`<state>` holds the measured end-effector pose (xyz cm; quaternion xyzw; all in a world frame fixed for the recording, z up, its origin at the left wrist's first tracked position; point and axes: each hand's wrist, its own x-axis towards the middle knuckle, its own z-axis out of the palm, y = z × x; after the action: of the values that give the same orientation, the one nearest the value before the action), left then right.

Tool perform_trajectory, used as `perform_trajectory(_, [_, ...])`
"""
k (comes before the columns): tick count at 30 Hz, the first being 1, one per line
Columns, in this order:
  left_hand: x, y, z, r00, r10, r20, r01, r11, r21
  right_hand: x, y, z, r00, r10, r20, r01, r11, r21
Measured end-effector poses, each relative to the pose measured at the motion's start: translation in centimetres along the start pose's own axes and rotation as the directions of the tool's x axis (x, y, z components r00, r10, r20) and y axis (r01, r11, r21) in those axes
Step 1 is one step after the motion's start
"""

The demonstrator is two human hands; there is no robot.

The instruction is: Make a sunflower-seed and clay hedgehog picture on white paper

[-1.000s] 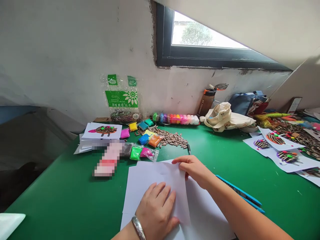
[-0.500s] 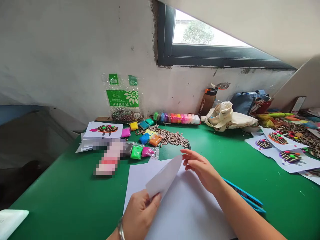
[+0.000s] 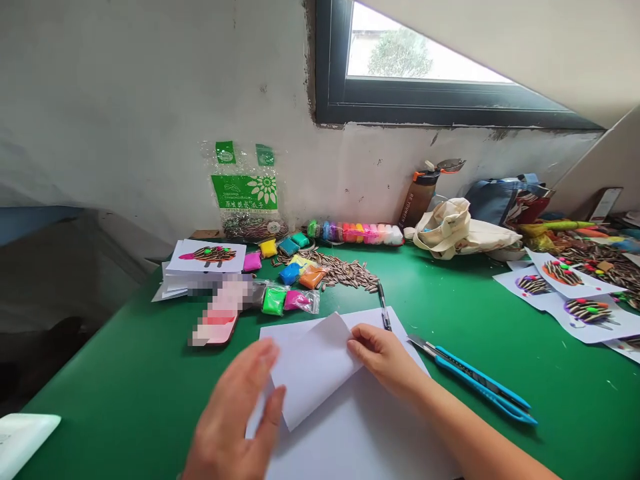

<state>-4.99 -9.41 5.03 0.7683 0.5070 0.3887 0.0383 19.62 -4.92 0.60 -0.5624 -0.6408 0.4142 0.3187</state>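
Observation:
A small white sheet of paper [image 3: 315, 373] is tilted above a larger stack of white paper [image 3: 360, 427] on the green table. My right hand [image 3: 383, 357] pinches the small sheet at its right edge between thumb and fingers. Just off its left edge is my left hand [image 3: 240, 407], slightly blurred, with thumb and fingers apart and nothing between them. A black pen [image 3: 384, 307] lies across the top of the stack. To the right of the stack rests a blue utility knife [image 3: 480, 383] with its blade out.
Packets of coloured clay [image 3: 274, 301] and a heap of sunflower seeds [image 3: 345, 270] lie beyond the paper. At left is a pile of decorated cards [image 3: 207, 257] by a pixelated pink item [image 3: 220, 317]. More cards [image 3: 585, 310], a cloth bag [image 3: 445, 230] and a bottle [image 3: 417, 199] stand right.
My left hand has let go of the small sheet and moved left, opening. My right hand has come down and taken its right edge. The pen and knife blade have come into view.

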Motion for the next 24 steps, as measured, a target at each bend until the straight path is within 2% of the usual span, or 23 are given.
perform_trajectory(1, [-0.1, 0.4, 0.4, 0.984, 0.169, 0.060, -0.170, 0.985, 0.000, -0.1, 0.0, 0.2, 1.000, -0.018, -0.022, 0.016, 0.996, -0.086])
perform_trajectory(3, [-0.4, 1.0, 2.1, 0.873, 0.439, 0.214, -0.449, 0.894, -0.002, -0.3, -0.1, 0.5, 0.995, -0.074, -0.067, 0.055, 0.967, -0.250])
perform_trajectory(5, [-0.9, 1.1, 4.4, 0.789, 0.520, 0.327, -0.556, 0.831, 0.021, -0.5, -0.1, 0.8, 0.986, -0.129, -0.104, 0.081, 0.922, -0.378])
perform_trajectory(7, [-1.4, 0.7, 6.4, 0.767, 0.498, 0.404, -0.561, 0.827, 0.046, -0.7, 0.0, 1.0, 0.977, -0.164, -0.133, 0.085, 0.881, -0.466])
perform_trajectory(10, [-2.0, 0.0, 7.9, 0.758, 0.427, 0.493, -0.535, 0.840, 0.095, -0.7, 0.1, 1.3, 0.969, -0.195, -0.149, 0.086, 0.837, -0.540])
perform_trajectory(13, [-2.4, -0.5, 8.0, 0.753, 0.395, 0.527, -0.528, 0.840, 0.125, -0.5, 0.1, 1.6, 0.967, -0.206, -0.147, 0.084, 0.811, -0.579])
perform_trajectory(24, [-3.4, -0.9, 8.3, 0.791, 0.383, 0.477, -0.536, 0.810, 0.237, 1.3, 0.7, 2.5, 0.972, -0.197, -0.126, 0.043, 0.683, -0.729])
